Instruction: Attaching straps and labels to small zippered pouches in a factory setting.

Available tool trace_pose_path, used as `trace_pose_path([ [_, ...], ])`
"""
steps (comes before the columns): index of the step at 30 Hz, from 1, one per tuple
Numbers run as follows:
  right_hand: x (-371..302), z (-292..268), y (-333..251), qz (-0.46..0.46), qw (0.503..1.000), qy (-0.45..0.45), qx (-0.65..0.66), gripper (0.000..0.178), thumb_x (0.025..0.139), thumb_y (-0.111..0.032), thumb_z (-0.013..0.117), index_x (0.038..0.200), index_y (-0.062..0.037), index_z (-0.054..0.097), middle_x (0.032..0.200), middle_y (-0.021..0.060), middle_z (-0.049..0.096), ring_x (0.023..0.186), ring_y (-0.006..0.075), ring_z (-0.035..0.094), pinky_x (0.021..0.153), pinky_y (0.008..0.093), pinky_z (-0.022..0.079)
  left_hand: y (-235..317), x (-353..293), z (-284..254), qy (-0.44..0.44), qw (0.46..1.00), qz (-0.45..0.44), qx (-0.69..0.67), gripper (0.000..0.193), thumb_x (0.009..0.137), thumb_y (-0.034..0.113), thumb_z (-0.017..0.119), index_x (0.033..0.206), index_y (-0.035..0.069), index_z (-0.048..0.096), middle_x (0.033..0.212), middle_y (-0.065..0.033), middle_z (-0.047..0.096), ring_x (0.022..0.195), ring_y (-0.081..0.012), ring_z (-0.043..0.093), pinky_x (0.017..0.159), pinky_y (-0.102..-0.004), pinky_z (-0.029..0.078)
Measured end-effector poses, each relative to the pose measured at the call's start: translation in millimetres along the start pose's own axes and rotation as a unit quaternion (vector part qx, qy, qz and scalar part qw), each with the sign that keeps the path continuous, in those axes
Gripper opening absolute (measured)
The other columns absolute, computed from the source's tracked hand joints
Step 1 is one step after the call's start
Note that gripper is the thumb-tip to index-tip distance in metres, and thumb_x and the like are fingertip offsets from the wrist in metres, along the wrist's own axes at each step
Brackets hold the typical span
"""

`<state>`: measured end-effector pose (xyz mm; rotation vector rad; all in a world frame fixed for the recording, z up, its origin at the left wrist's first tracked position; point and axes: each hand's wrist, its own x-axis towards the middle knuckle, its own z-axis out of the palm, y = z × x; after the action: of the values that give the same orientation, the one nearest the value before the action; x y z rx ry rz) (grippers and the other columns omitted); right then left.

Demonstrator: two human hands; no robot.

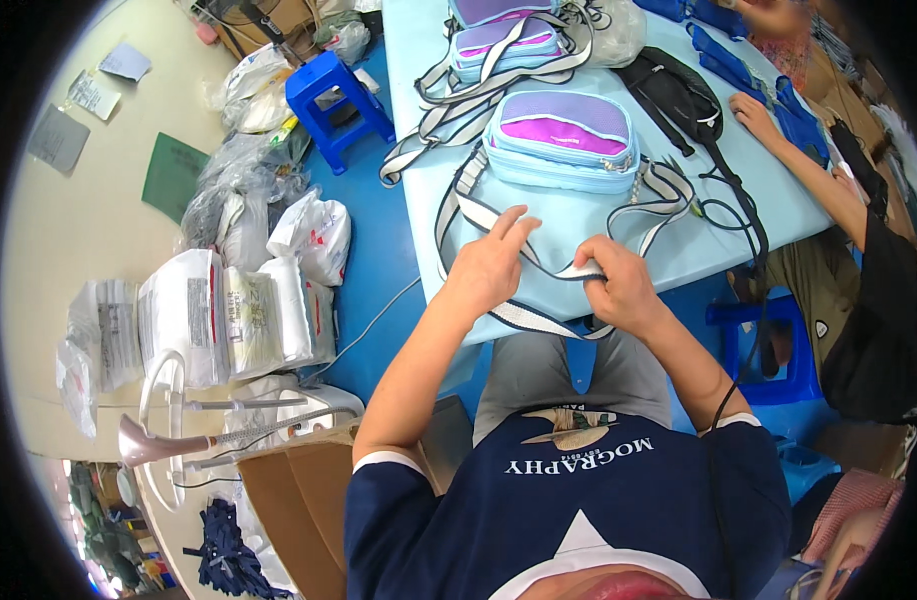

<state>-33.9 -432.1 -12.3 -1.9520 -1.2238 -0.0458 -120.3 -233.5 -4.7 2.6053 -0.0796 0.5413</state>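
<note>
A small light-blue bag (562, 142) with a purple and magenta front lies on the table before me. Its white strap with dark edges (554, 318) loops toward me over the table's near edge. My right hand (619, 288) is closed, pinching the strap between thumb and curled fingers. My left hand (489, 265) is raised beside the strap, fingers stretched out and slightly apart; the strap passes behind them. Whether those fingers touch it is hard to tell.
More similar bags (504, 48) with straps lie farther back on the table (424, 110). Black scissors (671, 165) and a black bag (672, 95) are to the right, near another person's hand (755, 118). A blue stool (337, 105) and wrapped packages (184, 310) stand left.
</note>
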Motion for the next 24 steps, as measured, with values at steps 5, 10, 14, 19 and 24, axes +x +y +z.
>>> trace_pose_path([
  [5,-5,-13,-1,-0.048,0.961,-0.149,0.227,0.028,0.076,-0.008,0.062,0.103,-0.0032,0.060,0.095,0.0114,0.057,0.076,0.0229,0.057,0.067,0.0319,0.046,0,2,-23,-0.151,0.988,0.024,-0.002,0.035,0.077,0.008,0.050,0.111,0.003,0.055,0.115,-0.0172,0.053,0.087,-0.0362,0.060,0.076,-0.0431,0.049],
  [10,-10,-9,-14,-0.068,0.983,-0.160,0.060,0.038,0.074,-0.006,0.062,0.111,-0.0053,0.056,0.091,0.0098,0.058,0.077,0.0275,0.060,0.065,0.0353,0.047,16,-9,-41,-0.223,0.971,-0.054,0.072,0.033,0.077,0.008,0.043,0.105,-0.001,0.059,0.106,-0.0212,0.053,0.087,-0.0386,0.058,0.080,-0.0428,0.047],
  [14,-4,1,-19,-0.152,0.982,-0.028,-0.109,0.038,0.073,-0.007,0.062,0.111,-0.0032,0.054,0.085,0.0079,0.058,0.074,0.0249,0.059,0.063,0.0357,0.047,1,-11,-42,-0.200,0.975,-0.083,-0.054,0.031,0.078,0.014,0.045,0.103,-0.003,0.053,0.108,-0.0241,0.052,0.093,-0.0401,0.056,0.084,-0.0428,0.045],
  [19,-2,3,-12,-0.145,0.979,0.053,-0.133,0.028,0.075,-0.016,0.064,0.100,-0.0049,0.057,0.078,0.0060,0.056,0.072,0.0229,0.058,0.061,0.0345,0.045,9,-13,-61,-0.210,0.941,-0.134,-0.227,0.039,0.073,0.007,0.048,0.111,-0.002,0.046,0.122,-0.0223,0.047,0.102,-0.0380,0.053,0.084,-0.0381,0.044],
  [24,-10,-9,14,-0.161,0.973,-0.066,-0.149,0.022,0.074,-0.024,0.068,0.081,-0.0082,0.055,0.068,0.0044,0.056,0.071,0.0237,0.056,0.071,0.0353,0.041,9,-38,-55,-0.115,0.984,0.059,0.124,0.020,0.068,0.004,0.062,0.084,0.007,0.051,0.116,-0.0097,0.057,0.066,-0.0284,0.063,0.056,-0.0395,0.050],
])
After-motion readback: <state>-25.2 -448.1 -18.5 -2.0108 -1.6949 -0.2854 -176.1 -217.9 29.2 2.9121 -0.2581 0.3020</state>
